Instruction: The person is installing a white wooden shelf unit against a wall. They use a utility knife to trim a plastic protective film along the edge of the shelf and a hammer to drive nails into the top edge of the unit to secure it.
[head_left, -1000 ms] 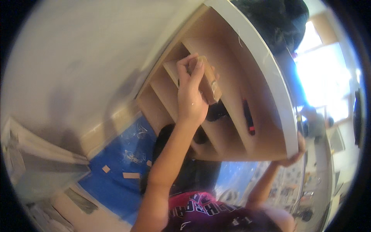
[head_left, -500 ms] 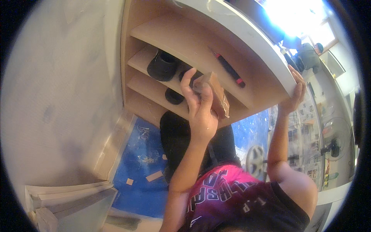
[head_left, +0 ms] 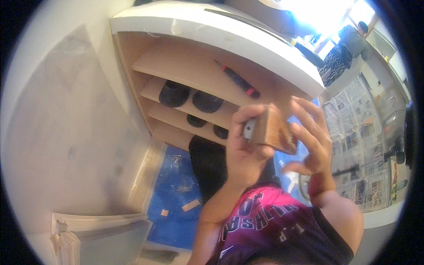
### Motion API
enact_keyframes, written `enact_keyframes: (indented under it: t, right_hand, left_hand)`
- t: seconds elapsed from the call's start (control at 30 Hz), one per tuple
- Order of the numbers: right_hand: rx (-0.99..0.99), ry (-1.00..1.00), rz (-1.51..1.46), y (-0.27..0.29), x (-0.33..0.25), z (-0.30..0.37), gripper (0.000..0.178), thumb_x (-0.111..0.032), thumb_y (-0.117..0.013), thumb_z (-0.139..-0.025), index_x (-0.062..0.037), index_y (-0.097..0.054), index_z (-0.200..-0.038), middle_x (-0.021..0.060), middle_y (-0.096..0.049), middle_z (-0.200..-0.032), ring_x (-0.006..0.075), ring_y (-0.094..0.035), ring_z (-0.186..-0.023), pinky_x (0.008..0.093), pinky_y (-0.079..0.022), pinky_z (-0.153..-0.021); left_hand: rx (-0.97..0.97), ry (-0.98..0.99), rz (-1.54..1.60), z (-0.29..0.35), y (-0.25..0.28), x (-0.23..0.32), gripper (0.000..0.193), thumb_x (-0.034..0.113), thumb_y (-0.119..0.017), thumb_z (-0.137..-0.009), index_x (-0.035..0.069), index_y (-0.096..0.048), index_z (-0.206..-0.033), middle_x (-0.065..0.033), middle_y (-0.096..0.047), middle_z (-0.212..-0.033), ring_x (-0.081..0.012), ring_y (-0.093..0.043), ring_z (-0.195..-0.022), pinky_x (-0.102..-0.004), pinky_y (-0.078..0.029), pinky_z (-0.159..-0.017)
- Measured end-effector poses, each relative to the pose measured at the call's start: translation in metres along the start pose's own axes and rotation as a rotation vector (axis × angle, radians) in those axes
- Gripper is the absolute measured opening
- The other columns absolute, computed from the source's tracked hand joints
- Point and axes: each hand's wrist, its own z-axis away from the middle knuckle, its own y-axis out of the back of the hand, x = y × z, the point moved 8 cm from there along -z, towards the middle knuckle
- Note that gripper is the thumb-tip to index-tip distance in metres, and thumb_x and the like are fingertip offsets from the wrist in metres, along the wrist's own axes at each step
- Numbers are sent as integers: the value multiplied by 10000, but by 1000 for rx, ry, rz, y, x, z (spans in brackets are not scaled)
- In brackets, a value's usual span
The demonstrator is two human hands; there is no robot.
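Note:
My left hand [head_left: 244, 161] is closed around a brown block [head_left: 277, 131], which looks like wood or stiff board and is held up before the shelf unit. Against the block, by my left fingers, shows a small pale grey piece [head_left: 249, 129] with dark spots; its kind is unclear. My right hand [head_left: 314, 137] hovers at the block's right side, fingers apart and curved toward it; whether a fingertip touches it I cannot tell. A screwdriver [head_left: 240, 81] with a black and red handle lies on the top shelf, beyond the block.
The shelf unit [head_left: 212, 27] has a white curved top and several shelves, with black rounded items [head_left: 175, 93] on the lower ones. Pale panels [head_left: 104, 229] lean at lower left. Scraps lie on the blue floor [head_left: 170, 221]. Another person [head_left: 346, 48] is at far right.
My right hand has let go of the unit's right edge and come over to the block. The block has moved right and turned in my left hand. My view has shifted.

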Motion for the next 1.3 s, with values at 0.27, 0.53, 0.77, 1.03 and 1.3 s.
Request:
enact_keyframes:
  t: [0.27,0.53,0.77,1.03,1.3]
  right_hand:
    - [124,-541,-266,21,65,72,955,-169,-921,-717,-44,-415,-1517,206,-564,-1436,329,-602,-1275,439,-482,-1063]
    - [-74,-796,-959,-11,87,130,1009,-88,-926,-684,16,-371,-1520,158,-664,-1261,258,-651,-1158,382,-496,-1017]
    - [-183,-903,-967,-51,105,177,864,-41,-947,-645,-6,-506,-1387,128,-696,-1206,209,-663,-1137,340,-508,-994]
    - [-51,-1050,-1140,-67,126,199,886,-87,-968,-584,-24,-514,-1342,145,-696,-1179,234,-686,-1084,365,-544,-957]
    - [297,-1083,-1620,-118,122,202,750,-433,-837,-815,-56,-477,-1355,174,-645,-1137,333,-717,-973,446,-596,-865]
  left_hand:
    - [-116,-111,-430,-42,-19,12,786,501,-638,-969,3,-353,-1507,-193,-350,-1589,-334,-354,-1472,-524,-256,-1242]
    - [45,192,-145,-95,10,34,853,507,-473,-1060,-154,-196,-1525,-382,-274,-1555,-501,-257,-1486,-626,-224,-1228]
    - [66,185,-116,-71,-19,14,851,481,-454,-1071,-226,-208,-1476,-406,-247,-1560,-510,-239,-1494,-625,-229,-1232]
    - [-63,332,-102,-60,-41,0,974,549,-428,-1062,-166,12,-1556,-340,-35,-1659,-443,-78,-1561,-558,-132,-1259]
    - [-25,354,-94,-73,-28,4,964,573,-447,-1042,-133,-46,-1561,-303,-117,-1634,-440,-103,-1537,-659,-151,-1214]
